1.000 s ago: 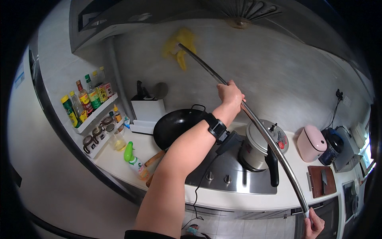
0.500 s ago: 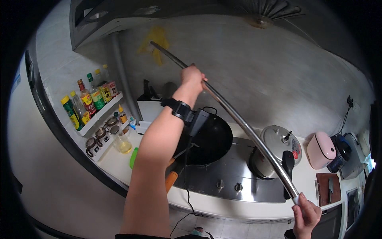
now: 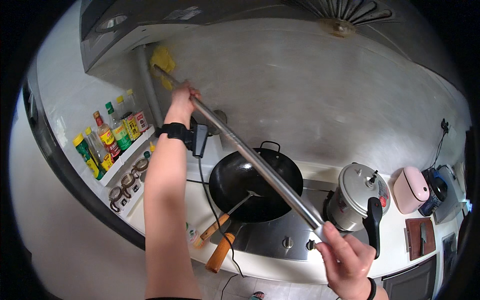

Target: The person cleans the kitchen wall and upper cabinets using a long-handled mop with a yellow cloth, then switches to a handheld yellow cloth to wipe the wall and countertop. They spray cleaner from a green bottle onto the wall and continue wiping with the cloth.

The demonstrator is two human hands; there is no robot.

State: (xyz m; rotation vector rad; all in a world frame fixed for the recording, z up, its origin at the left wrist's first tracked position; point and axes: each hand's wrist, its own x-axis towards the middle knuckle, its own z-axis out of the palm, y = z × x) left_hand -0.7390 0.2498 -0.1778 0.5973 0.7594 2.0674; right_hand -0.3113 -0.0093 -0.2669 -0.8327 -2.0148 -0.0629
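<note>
Right-hand fingers: the white lower end of the pole (image 3: pixel 250 154) is gripped by the right hand (image 3: pixel 347 257), thumb on top.
Left-hand fingers: the pole's upper part is grasped by the left hand (image 3: pixel 184 95); the finger ends cannot be made out.
Yellow cloth (image 3: pixel 162 57): borne at the pole's far tip, seemingly touching the wall (image 3: pixel 320 105), just beside the grey pipe (image 3: pixel 147 80).
Step in hand: judged as the cloth being pressed to the wall by the pole.
Next move calls for: steady pressure, with the pole kept clear of the wok (image 3: pixel 232 182) and pressure cooker (image 3: pixel 355 195).
Hidden: part of the counter (image 3: pixel 282 267) and most of a bottle (image 3: pixel 192 234) are covered by the left forearm (image 3: pixel 167 215).
Hard to make out: the cloth's fastening is blurred.
</note>
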